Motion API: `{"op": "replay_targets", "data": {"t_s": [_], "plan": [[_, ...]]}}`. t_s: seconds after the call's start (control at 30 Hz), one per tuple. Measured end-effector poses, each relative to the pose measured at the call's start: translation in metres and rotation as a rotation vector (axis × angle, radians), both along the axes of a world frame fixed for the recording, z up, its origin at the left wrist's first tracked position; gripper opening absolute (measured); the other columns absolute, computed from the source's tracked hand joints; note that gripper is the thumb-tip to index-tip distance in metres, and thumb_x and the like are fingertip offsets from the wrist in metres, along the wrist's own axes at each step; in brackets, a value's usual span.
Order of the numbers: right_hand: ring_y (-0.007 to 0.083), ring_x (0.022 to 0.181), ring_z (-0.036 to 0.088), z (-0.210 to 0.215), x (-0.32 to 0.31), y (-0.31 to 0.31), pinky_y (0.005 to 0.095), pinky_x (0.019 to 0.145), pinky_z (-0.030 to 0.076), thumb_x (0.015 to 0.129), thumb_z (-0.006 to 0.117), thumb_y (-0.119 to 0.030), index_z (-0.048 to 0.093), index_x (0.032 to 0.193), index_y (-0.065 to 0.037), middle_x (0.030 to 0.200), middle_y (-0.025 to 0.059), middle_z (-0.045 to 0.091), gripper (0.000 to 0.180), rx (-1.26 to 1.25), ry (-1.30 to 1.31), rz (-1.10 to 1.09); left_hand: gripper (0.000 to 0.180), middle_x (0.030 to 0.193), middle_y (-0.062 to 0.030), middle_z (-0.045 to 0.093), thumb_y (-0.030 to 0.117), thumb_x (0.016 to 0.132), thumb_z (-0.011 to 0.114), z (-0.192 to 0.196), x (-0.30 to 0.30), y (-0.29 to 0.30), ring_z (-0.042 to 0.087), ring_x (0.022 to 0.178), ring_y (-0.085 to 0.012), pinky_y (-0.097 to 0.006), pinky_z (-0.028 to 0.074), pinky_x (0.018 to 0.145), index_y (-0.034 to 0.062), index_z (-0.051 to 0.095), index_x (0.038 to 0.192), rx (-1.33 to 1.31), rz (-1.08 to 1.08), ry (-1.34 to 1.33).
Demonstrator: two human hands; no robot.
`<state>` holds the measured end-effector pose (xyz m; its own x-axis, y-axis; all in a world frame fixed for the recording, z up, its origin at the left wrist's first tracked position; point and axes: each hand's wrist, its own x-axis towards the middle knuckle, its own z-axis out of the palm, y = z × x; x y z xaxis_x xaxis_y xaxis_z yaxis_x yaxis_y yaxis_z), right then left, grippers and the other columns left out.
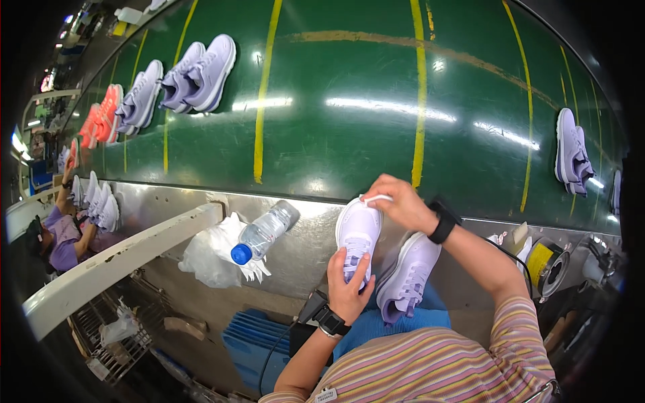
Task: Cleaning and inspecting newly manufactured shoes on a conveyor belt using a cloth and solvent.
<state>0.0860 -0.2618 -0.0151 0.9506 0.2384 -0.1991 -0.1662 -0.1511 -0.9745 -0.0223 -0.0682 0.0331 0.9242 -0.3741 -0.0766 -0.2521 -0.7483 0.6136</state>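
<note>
My left hand (349, 289) is closed around the laced part of a lavender sneaker (358, 225), whose toe points toward the green belt. The fingers of my right hand (401, 204) pinch a thin white stick-like piece (379, 198) at the sneaker's toe edge; I cannot tell exactly what it is. Just to the right, a matching lavender sneaker (411, 272) leans at the metal ledge above my lap, toe away from me, with neither hand on it.
Ahead runs a green conveyor belt (336, 148) with yellow lines, bearing lavender sneakers (213, 74) and coral ones (107, 114) at left, and another pair (571, 151) at right. On the metal ledge lie a water bottle (265, 232) and white tissue (232, 235). A co-worker (64, 232) sits far left, beyond a pale beam (127, 269).
</note>
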Motion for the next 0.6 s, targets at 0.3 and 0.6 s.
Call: {"op": "replay_targets", "data": {"t_s": [0.3, 0.6], "plan": [[0.0292, 0.083, 0.057, -0.004, 0.048, 0.014, 0.0371, 0.072, 0.044, 0.076, 0.063, -0.009, 0.066, 0.087, 0.0, 0.083, 0.013, 0.058, 0.014, -0.165, 0.134, 0.313, 0.056, 0.125, -0.0244, 0.038, 0.001, 0.06, 0.072, 0.003, 0.004, -0.001, 0.043, 0.11, -0.0407, -0.044, 0.04, 0.09, 0.0068, 0.058, 0.114, -0.02, 0.03, 0.01], [0.016, 0.074, 0.06, 0.018, -0.029, -0.094, 0.027, 0.068, 0.046, 0.08, 0.062, -0.012, 0.067, 0.088, -0.004, 0.082, 0.0089, 0.063, 0.013, -0.145, 0.184, -0.162, 0.055, 0.128, -0.0249, 0.034, 0.008, 0.063, 0.073, 0.02, 0.005, -0.011, 0.039, 0.114, -0.0421, -0.049, 0.035, 0.094, 0.0054, 0.056, 0.115, 0.221, -0.054, 0.011]]}}
